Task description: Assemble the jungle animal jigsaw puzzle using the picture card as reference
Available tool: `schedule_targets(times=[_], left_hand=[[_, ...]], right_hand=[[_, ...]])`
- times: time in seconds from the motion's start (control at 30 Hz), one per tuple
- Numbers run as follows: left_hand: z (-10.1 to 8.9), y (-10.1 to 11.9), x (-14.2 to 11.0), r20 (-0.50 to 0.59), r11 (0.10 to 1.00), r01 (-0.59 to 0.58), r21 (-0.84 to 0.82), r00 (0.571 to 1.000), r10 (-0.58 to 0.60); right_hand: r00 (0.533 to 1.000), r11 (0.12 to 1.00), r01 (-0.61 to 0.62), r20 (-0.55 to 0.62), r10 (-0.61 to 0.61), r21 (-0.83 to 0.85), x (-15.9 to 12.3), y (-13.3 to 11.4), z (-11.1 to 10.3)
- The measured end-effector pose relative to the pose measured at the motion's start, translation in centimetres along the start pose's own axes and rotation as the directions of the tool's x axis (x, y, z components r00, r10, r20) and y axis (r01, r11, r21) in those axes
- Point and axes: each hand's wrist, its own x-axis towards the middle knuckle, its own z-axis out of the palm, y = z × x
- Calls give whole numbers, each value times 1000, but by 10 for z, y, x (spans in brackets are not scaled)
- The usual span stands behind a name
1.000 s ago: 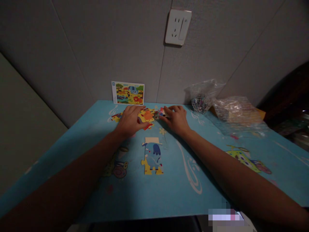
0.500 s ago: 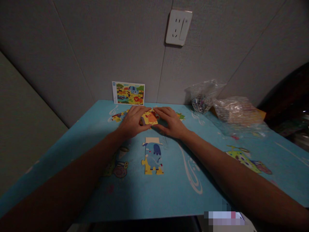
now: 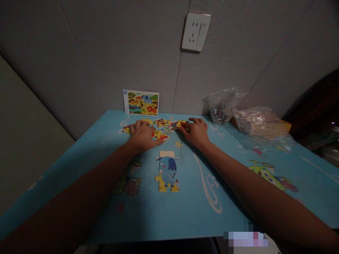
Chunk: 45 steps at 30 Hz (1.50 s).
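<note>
A two-part joined strip of jigsaw pieces (image 3: pixel 167 173) showing a blue elephant lies flat near the middle of the table. Beyond it, a pile of loose colourful jigsaw pieces (image 3: pixel 162 124) spreads between my hands. My left hand (image 3: pixel 141 137) rests over the left part of the pile, fingers spread and palm down, hiding some pieces. At the pile's right end, my right hand (image 3: pixel 195 133) has its thumb and index finger close together on a yellow puzzle piece (image 3: pixel 182 123); its other fingers are raised and bent.
A picture card (image 3: pixel 143 103) of an animal scene leans against the wall behind the pile. Crumpled clear plastic bags (image 3: pixel 259 121) lie at the back right, one over something orange. The blue patterned tabletop (image 3: pixel 148 218) ends at the wall, below a socket (image 3: pixel 196 31).
The orange-yellow puzzle piece between my hands is gone from there. My hands have moved apart; the left lies over the pile and the right has shifted right.
</note>
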Motion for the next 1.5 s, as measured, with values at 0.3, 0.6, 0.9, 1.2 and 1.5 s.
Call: schedule_targets(times=[0.3,0.6,0.9,1.2,1.5], left_hand=[[5,1,1,2,986,-1,-165,1000,1],[-9,-39,9,-460,899,191,-395,805,-373],[7,-73,12,-264,660,520,-542,640,-722],[6,-68,14,-223,826,385,-411,836,-501],[3,-62,14,-133,931,285,-229,938,-320]], right_hand=[[870,861,461,82,-486,215,-5,-14,-5],[762,769,559,176,-624,309,-7,-20,-2],[779,791,534,189,-598,300,-9,-29,-5],[763,765,579,146,-630,281,-8,-29,-1],[793,805,552,161,-587,216,-7,-31,-4]])
